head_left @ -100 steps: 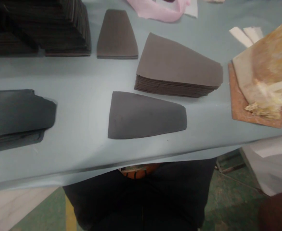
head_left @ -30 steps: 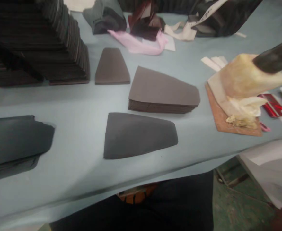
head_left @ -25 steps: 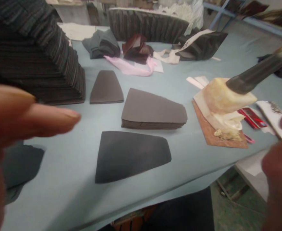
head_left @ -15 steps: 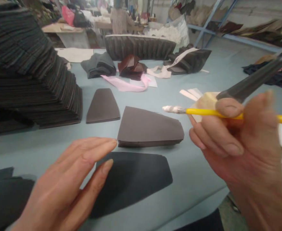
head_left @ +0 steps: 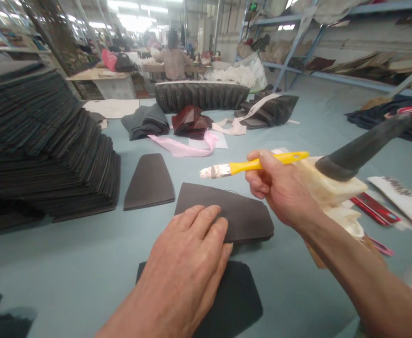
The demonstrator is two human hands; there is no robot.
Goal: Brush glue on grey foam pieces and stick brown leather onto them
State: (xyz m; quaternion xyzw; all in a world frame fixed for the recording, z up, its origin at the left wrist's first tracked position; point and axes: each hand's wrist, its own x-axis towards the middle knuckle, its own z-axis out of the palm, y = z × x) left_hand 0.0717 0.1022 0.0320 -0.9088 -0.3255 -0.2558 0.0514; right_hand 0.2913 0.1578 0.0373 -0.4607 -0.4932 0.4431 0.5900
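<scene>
A paintbrush (head_left: 248,166) with a yellow handle is pinched in my right hand (head_left: 279,185). White paste coats its bristles, which point left above the far edge of a stack of dark grey cut pieces (head_left: 250,216). My left hand (head_left: 192,249) lies over the left part of that stack, fingers extended on top and thumb by the near edge. Whether the thumb goes under a piece I cannot tell. Below the hand, a single black piece (head_left: 241,298) lies flat, partly covered by my wrist. A smaller tapered stack (head_left: 149,180) lies to the left.
A tall pile of dark pieces (head_left: 75,169) stands at left. A cream container (head_left: 347,188) with a thick black handle (head_left: 364,145), a red cutter (head_left: 377,209) and a white strip (head_left: 403,202) sit at right. Folded bundles (head_left: 144,122) lie farther back; a person (head_left: 174,58) sits beyond.
My left hand has moved right and forward onto the grey stack. My right hand, still gripping the paintbrush, has moved farther away and left. The view has tilted up.
</scene>
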